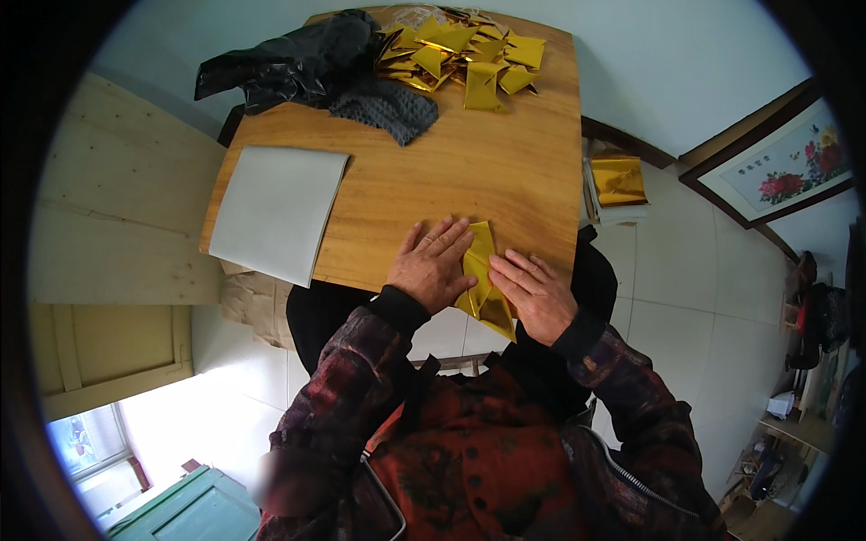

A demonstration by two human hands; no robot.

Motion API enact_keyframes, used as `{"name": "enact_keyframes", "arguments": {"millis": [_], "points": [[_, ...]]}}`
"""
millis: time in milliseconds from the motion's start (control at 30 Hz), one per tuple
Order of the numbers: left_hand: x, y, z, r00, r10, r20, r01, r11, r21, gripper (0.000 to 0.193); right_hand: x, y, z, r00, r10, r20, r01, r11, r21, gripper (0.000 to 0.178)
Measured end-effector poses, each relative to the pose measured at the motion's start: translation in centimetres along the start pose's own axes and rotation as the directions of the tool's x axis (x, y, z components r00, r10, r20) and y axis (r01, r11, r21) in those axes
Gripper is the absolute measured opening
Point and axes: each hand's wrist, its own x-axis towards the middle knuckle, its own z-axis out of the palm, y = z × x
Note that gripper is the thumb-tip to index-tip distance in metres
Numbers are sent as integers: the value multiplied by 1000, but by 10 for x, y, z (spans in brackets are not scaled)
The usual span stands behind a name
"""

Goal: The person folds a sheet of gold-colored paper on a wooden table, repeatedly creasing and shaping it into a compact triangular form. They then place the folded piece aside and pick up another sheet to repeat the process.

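A partly folded sheet of shiny gold paper [484,281] lies at the near edge of the wooden table [397,194], its pointed lower end hanging toward me. My left hand [435,263] rests flat on its left side, with the fingers stretched out and pointing away. On the right side, my right hand [538,293] lies with its fingers extended and fingertips on the paper. The fingers cover parts of both long edges. At the far end of the table sits a heap of folded gold paper pieces [446,45].
A black plastic bag [298,63] and a dark textured cloth [388,108] lie at the far left. Left of my hands is a grey-white sheet [278,212]. Gold paper [619,180] tops a stack right of the table. A framed flower picture [780,162] leans by the wall.
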Motion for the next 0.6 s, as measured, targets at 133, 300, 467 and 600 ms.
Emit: {"name": "enact_keyframes", "arguments": {"millis": [133, 300, 467, 600], "points": [[1, 2, -2, 1000, -15, 16, 14, 1000, 20, 70, 20, 7, 4, 995, 17, -95, -9, 997, 82, 43], [1, 4, -5, 999, -32, 25, 30, 997, 74, 68, 44, 0, 24, 994, 104, -43, -101, 994, 51, 62], [-3, 4, -3, 996, -80, 34, 76, 991, 109, 65, 39, -5, 31, 985, 170, -1, -170, 985, -16, 69], [-10, 5, -2, 987, -161, 23, 156, 978, 139, 70, 40, -6, 32, 985, 174, -11, -175, 982, -71, 70]]}}
